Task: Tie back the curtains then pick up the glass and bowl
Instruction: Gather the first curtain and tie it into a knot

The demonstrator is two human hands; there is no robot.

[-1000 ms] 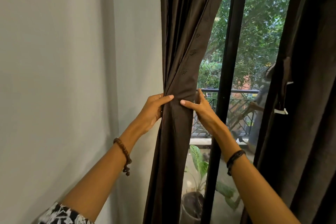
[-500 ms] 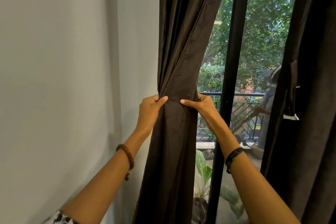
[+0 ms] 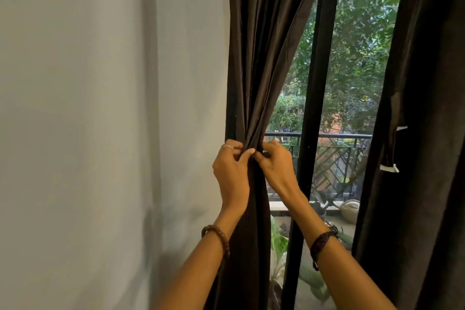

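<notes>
Head view: the dark left curtain hangs beside the grey wall, bunched into a narrow waist between both hands. The left hand and right hand pinch the gathered fabric there, fingertips nearly touching. The other curtain hangs at the right, beyond the window frame.

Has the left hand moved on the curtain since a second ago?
Yes. The left hand has closed in rightward toward the window frame, bunching the curtain tighter against the right hand.
</notes>
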